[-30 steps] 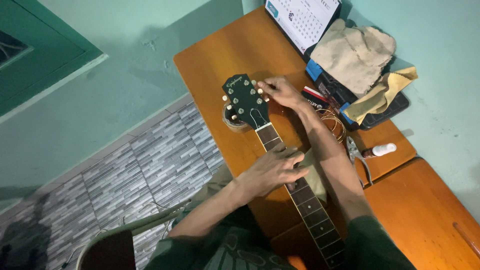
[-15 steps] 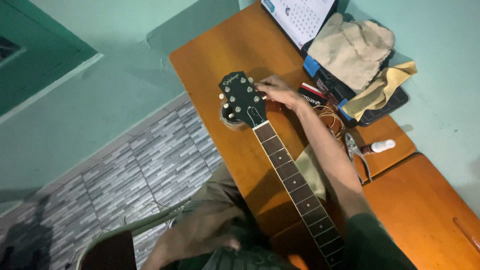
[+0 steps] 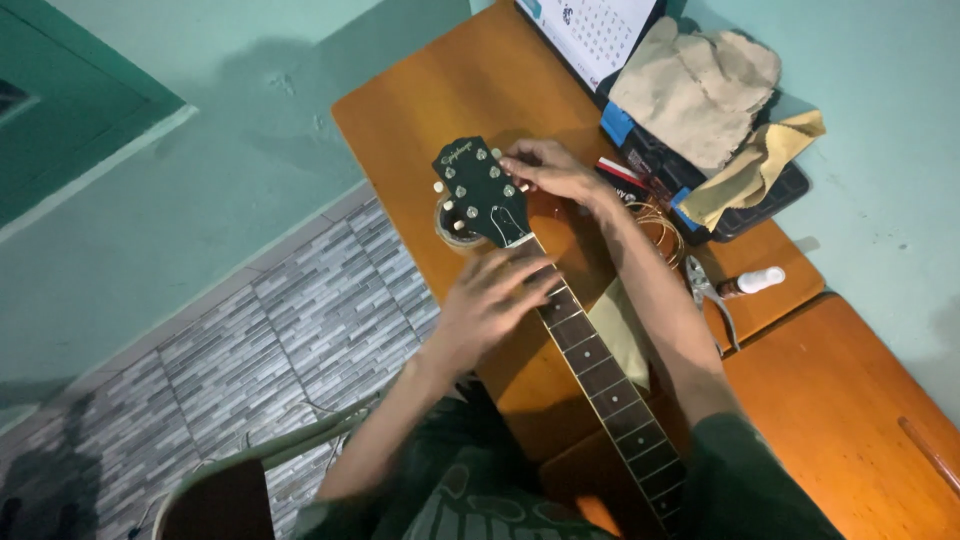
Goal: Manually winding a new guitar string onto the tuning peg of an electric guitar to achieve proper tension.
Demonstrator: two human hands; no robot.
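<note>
The fingers of the left hand lay spread and flat on the neck of one guitar, near the middle of the frame. The right hand pinched a peg beside the black headstock, which had six pegs. The guitar lay on one orange table, with two cloths at the upper right.
</note>
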